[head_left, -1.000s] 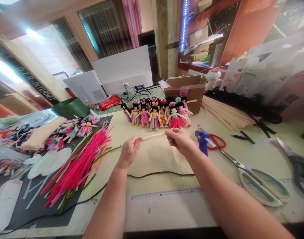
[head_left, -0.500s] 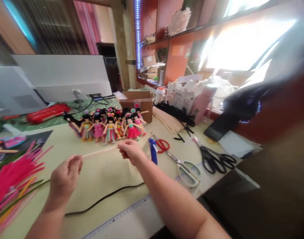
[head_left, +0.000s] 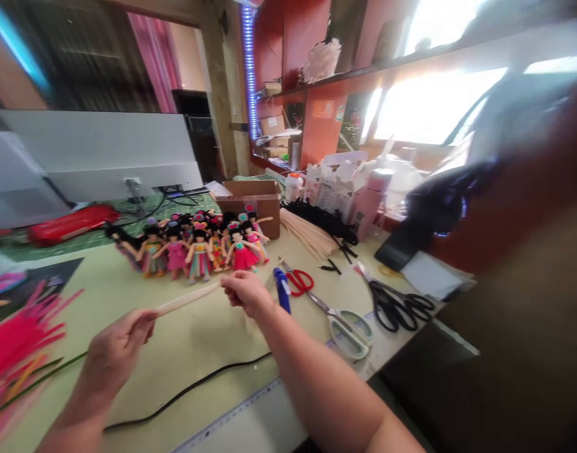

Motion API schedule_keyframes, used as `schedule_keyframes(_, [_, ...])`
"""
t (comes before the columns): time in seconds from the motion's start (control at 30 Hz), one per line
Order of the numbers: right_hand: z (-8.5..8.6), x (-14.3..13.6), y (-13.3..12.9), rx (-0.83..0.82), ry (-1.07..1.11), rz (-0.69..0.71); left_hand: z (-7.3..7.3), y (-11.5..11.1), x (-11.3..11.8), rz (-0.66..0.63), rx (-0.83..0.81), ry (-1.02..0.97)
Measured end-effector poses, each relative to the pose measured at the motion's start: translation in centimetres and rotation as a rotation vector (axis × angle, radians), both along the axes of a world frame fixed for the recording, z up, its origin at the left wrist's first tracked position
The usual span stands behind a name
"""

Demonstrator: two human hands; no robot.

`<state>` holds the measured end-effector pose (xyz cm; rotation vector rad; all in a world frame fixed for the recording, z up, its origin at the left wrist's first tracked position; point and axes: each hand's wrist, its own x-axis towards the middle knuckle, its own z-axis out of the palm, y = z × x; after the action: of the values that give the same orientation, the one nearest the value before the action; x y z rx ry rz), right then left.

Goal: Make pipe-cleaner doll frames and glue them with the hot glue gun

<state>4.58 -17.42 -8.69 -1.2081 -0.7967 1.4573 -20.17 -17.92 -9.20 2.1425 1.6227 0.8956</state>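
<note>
A pale beige pipe cleaner (head_left: 188,301) is stretched between my two hands above the table. My left hand (head_left: 121,343) pinches its near end, fingers closed. My right hand (head_left: 245,292) grips the other end, farther from me and slightly higher. Beyond the hands stands a cluster of small dolls (head_left: 199,251) with black hair and colourful dresses. Just right of my right hand lies a blue tool (head_left: 282,290), perhaps a glue gun, partly hidden by my wrist. Red-handled scissors (head_left: 300,282) and white-handled scissors (head_left: 349,330) are beside it.
Pink pipe cleaners (head_left: 19,330) spread at the left. Beige pipe cleaners (head_left: 311,236) and black ones (head_left: 321,219) lie by a cardboard box (head_left: 250,204). Black-handled scissors (head_left: 396,305) rest at the right edge. A black cord (head_left: 194,384) crosses the front, near a ruler (head_left: 236,412).
The view has shifted a little, so the surroundings sit farther left. Both hands still hold the pipe cleaner; my left hand has turned slightly, and the strip slopes a bit more.
</note>
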Motion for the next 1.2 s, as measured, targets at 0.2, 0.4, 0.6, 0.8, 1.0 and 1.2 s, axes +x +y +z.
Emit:
schedule_keyframes(0.2, [0.0,-0.1,0.2,0.059,-0.04,0.01,1.1,-0.4,0.7,-0.047,0.146,0.036])
schedule_keyframes(0.4, [-0.7,-1.0,0.4,0.163,-0.189,-0.055,1.5,-1.2,2.1,0.096,0.509,0.111])
schedule_keyframes(0.6, [-0.4,-3.8,-1.3,0.347,-0.361,0.041,1.8,-3.3,5.4,-0.128,0.386,0.226])
schedule_keyframes(0.8, [0.5,-4.5,-2.3,0.404,-0.409,0.068,1.5,-3.4,5.9,-0.14,0.227,0.183])
schedule_keyframes(1.0, [0.4,-4.1,-2.2,0.409,-0.451,0.121,1.6,-3.4,5.8,-0.123,0.247,0.206])
schedule_keyframes(1.2, [0.5,-4.0,-2.4,0.324,-0.495,0.17,1.3,-3.3,5.5,-0.112,0.285,0.231])
